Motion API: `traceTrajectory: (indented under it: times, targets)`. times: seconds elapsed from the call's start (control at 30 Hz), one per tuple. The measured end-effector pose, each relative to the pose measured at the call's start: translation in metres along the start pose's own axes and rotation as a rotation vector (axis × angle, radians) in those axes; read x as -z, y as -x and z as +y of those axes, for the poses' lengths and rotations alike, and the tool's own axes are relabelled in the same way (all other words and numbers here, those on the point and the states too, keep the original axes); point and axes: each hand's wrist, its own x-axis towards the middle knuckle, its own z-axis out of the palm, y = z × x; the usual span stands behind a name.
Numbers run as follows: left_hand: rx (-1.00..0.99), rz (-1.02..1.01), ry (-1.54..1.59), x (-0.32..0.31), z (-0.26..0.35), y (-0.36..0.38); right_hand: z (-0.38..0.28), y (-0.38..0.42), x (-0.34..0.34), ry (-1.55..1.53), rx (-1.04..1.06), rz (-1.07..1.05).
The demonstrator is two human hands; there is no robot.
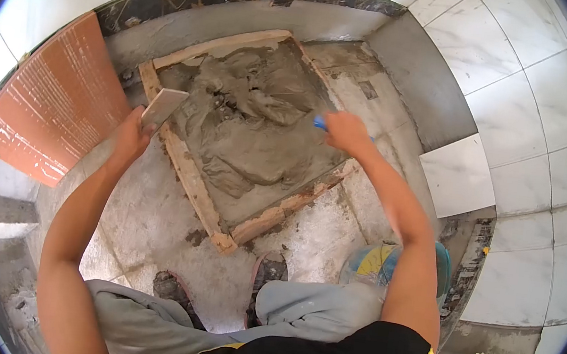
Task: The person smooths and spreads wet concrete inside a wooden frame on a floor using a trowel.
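Note:
Wet grey mortar [258, 153] lies heaped and uneven inside a square wooden frame [190, 170] on the floor. My left hand [136, 134] is closed on a small flat tile piece [165, 106], held at the frame's left side. Over the right edge of the mortar, my right hand [348, 132] is wrapped round a blue-handled tool [320, 122]. The working end of that tool is hidden or too indistinct to make out.
An orange-backed tile [61, 99] leans at the left wall. On the right stands a loose white tile [457, 176] by the tiled wall. A bucket [357, 264] is partly behind my right arm. My shoes [270, 270] are just before the frame.

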Motion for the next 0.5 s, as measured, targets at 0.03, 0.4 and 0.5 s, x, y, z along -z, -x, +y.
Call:
traceTrajectory:
  times: [0.03,0.4,0.5]
  targets:
    - [-0.014,0.018,0.016,-0.001,-0.001,-0.001,0.004,0.009,0.004,0.006,-0.062,-0.038]
    - [0.049,-0.060,0.123,-0.008,-0.011,-0.006,0.050,-0.034,-0.077,-0.128,-0.383,0.009]
    - [0.018,-0.011,0.211,-0.010,-0.009,-0.006,0.065,-0.045,-0.091,-0.120,-0.435,0.019]
